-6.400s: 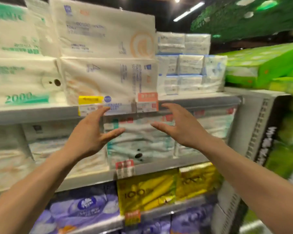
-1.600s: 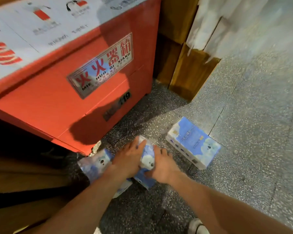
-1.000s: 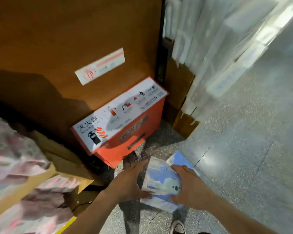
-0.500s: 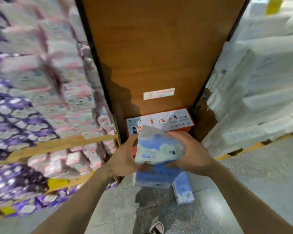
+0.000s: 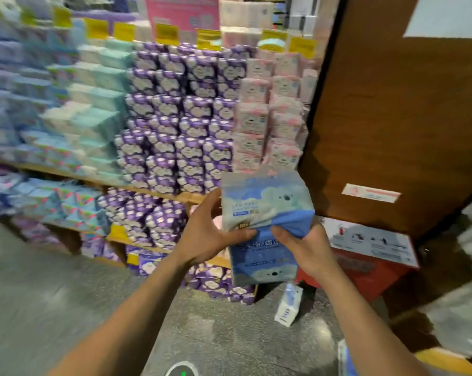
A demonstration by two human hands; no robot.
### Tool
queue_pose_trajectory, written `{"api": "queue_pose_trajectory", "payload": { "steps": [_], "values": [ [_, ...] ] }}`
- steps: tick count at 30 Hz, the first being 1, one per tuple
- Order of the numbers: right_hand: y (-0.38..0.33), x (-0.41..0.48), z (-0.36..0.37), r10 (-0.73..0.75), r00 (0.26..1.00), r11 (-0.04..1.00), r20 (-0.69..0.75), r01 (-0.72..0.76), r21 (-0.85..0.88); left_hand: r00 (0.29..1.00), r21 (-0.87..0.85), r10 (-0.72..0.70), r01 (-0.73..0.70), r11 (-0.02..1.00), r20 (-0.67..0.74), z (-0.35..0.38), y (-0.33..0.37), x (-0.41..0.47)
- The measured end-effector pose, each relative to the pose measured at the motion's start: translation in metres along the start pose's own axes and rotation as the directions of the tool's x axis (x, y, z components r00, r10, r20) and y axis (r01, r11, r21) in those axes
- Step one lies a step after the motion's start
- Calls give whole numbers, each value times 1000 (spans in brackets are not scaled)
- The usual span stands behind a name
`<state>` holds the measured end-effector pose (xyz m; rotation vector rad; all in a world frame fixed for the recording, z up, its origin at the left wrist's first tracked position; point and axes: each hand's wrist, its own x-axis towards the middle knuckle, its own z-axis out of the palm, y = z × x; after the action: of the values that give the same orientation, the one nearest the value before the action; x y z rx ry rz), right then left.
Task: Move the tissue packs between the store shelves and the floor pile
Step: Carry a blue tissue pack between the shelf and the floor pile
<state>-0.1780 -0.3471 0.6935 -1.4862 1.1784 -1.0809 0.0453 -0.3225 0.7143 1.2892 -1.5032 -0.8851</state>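
Now | left hand [image 5: 205, 236], right hand [image 5: 309, 249] fingers [image 5: 282, 238] grip blue packs [image 5: 264, 204] | shelves [image 5: 187, 197] behind | red box [image 5: 365, 271] right

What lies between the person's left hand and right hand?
In the head view, blue tissue packs, one above the other, lie between the left hand and the right hand; both grip them.

Both hands [image 5: 256, 240] grip blue tissue packs [image 5: 264, 226].
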Motion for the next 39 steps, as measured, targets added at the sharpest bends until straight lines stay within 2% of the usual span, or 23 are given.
{"api": "queue_pose_trajectory", "payload": {
  "steps": [5,8,11,16,18,20,22,24,26,31,35,39],
  "values": [
    [-46,-37,140,-130,978,991,163,122,59,974,41,21,-12,999,-227,-127,7,-109],
    [-77,-68,235,-163,949,986,271,147,77,908,116,40,10,993,-416,-201,0,-182],
    [-102,-101,330,-201,889,979,412,174,102,791,158,38,75,985,-611,-266,-9,-251],
    [-134,-153,493,-247,753,964,610,254,77,531,177,27,235,956,-847,-370,-35,-368],
    [-154,-179,555,-228,654,960,721,273,56,419,168,23,312,935,-908,-412,-44,-415],
    [-177,-207,616,-176,517,960,838,280,28,308,147,26,376,915,-951,-455,-49,-461],
    [-196,-236,683,-197,403,960,894,266,92,215,136,46,424,895,-976,-499,-52,-506],
    [-212,-268,752,-295,304,952,906,174,252,110,103,58,464,880,-992,-540,-47,-553],
    [-232,-308,814,-354,205,934,912,112,338,23,82,81,483,872,-996,-575,-39,-600],
    [-280,-433,938,-431,-140,896,891,51,441,-270,-31,130,522,852,-954,-628,-19,-732],
    [-302,-550,1006,-450,-313,877,836,21,480,-432,-93,178,536,839,-884,-651,-13,-845],
    [-307,-673,1069,-429,-430,883,794,-14,469,-534,-147,203,540,829,-821,-673,-7,-966]
  ]
}}
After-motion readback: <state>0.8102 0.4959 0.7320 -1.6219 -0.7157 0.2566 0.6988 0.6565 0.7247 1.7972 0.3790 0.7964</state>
